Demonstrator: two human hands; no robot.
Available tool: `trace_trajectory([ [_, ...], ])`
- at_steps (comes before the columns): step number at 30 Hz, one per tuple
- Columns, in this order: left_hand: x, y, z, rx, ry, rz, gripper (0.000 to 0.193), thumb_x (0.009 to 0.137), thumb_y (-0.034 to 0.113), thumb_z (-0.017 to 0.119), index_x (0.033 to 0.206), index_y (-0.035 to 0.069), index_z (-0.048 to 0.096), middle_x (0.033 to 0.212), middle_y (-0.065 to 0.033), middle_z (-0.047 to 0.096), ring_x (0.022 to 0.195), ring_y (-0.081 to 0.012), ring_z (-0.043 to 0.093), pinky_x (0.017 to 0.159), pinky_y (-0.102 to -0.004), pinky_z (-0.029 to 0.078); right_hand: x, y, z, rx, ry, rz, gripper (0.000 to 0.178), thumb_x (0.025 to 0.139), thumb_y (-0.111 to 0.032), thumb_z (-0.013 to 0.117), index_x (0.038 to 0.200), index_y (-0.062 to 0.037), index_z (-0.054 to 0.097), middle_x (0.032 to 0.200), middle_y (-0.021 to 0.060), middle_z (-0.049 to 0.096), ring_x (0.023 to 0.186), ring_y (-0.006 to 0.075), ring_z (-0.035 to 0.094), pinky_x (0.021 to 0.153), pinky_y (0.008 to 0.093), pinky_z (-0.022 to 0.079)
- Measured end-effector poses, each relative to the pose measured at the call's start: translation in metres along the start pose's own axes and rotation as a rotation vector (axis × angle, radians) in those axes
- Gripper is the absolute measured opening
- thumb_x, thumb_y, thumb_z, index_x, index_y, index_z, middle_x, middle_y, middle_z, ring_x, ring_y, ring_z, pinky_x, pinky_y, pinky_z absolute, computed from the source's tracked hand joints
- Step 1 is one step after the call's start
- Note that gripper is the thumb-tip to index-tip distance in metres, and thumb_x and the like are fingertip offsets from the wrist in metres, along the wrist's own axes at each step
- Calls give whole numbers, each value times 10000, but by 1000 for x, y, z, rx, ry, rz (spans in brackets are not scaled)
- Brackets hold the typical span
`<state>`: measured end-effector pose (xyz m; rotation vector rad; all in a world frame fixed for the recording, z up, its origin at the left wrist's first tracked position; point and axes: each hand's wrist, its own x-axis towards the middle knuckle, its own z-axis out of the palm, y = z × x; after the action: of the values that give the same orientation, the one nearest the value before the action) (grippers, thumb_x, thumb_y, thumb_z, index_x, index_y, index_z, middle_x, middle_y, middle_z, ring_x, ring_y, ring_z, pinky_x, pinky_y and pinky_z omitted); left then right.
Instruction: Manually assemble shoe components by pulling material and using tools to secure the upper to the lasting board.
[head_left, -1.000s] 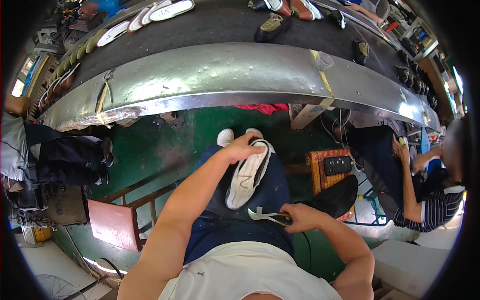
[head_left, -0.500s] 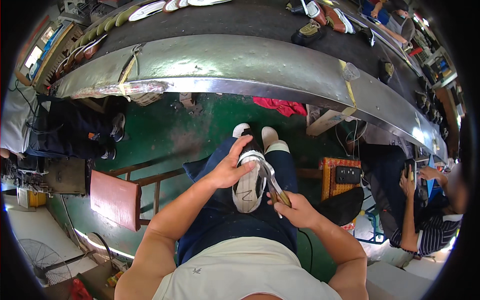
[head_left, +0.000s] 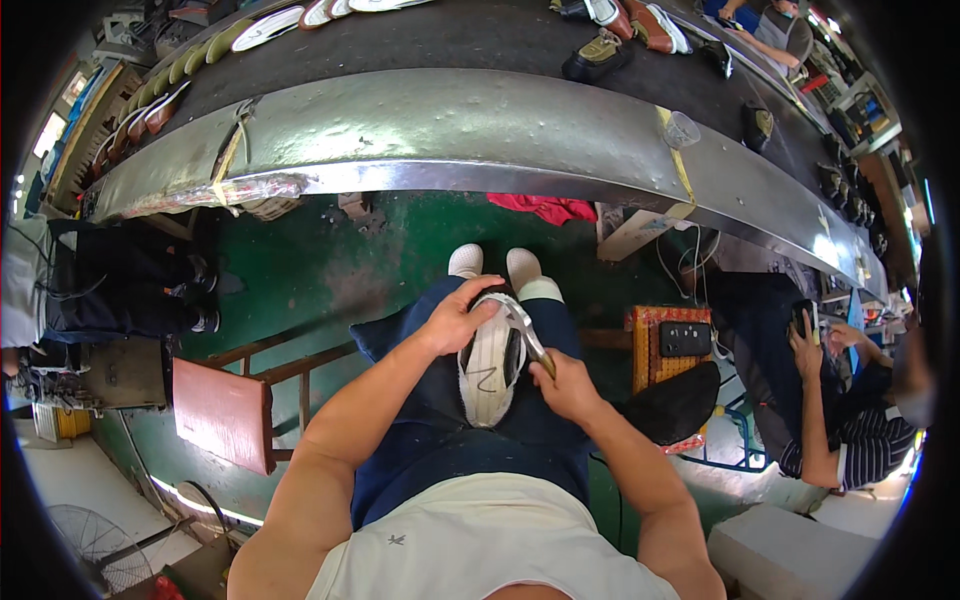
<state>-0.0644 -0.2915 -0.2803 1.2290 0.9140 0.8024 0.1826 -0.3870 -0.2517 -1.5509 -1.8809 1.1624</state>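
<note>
An upturned shoe (head_left: 487, 385) lies on my lap, its pale bottom facing up with a dark pen stroke on it. My left hand (head_left: 462, 320) is closed around the shoe's far end, thumb pressing over the edge of the bottom. In my right hand (head_left: 568, 387) is a pair of metal lasting pincers (head_left: 524, 324), gripped by the handles to the right of the shoe. Their curved head reaches the white, ruffled upper edge at the far end, close to my left thumb. Whether the jaws pinch the material cannot be made out.
A long metal-edged bench (head_left: 450, 125) crosses ahead, bearing soles and shoes. To the left stands a brown-topped stool (head_left: 222, 413). At right, a black phone (head_left: 685, 339) rests on an orange woven seat (head_left: 646, 360), near a seated co-worker (head_left: 850, 440). Another person (head_left: 110, 280) stands at left.
The pincers' head has shifted from the shoe's right side towards its far end. My right hand has moved up and slightly left. The shoe is tilted differently, and the whole view has shifted a little.
</note>
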Motion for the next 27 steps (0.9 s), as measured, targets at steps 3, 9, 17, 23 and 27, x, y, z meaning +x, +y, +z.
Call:
trace_trajectory([
  [3,7,1,-6,-189,-72,-95,449,1029,121,612,1467,107,512,1328,-23,592,1166,-118,553,1039,-297,453,-1,-15,3,-62,104,-28,266,972,-187,635,1101,44,614,955,263,685,897,468,662,781,502,535],
  [9,15,29,5,-143,-62,-254,448,1008,169,659,1437,92,556,1309,-48,609,1158,-125,567,1020,-290,464,-13,-41,-23,-327,-19,94,292,973,-206,629,1048,76,607,983,294,679,933,490,655,829,517,547],
  [17,20,30,6,-28,15,-265,426,978,143,677,1391,66,606,1240,-47,651,1085,-119,604,970,-286,497,-3,-66,-66,290,-283,419,235,1024,-226,553,1018,-2,621,776,73,657,693,123,647,611,305,524],
  [23,9,43,10,128,-6,-209,611,966,169,700,1513,53,454,1333,-125,622,1184,-178,588,1033,-334,481,24,-43,-43,177,-164,349,350,1055,-324,492,974,0,595,732,95,628,610,205,613,637,383,515],
  [27,-43,1,11,96,19,-392,783,896,93,680,1574,-14,304,1462,-188,538,1297,-217,548,1097,-306,417,-23,-25,-46,162,-174,210,273,991,-258,603,938,9,585,713,91,617,650,189,617,642,384,519],
])
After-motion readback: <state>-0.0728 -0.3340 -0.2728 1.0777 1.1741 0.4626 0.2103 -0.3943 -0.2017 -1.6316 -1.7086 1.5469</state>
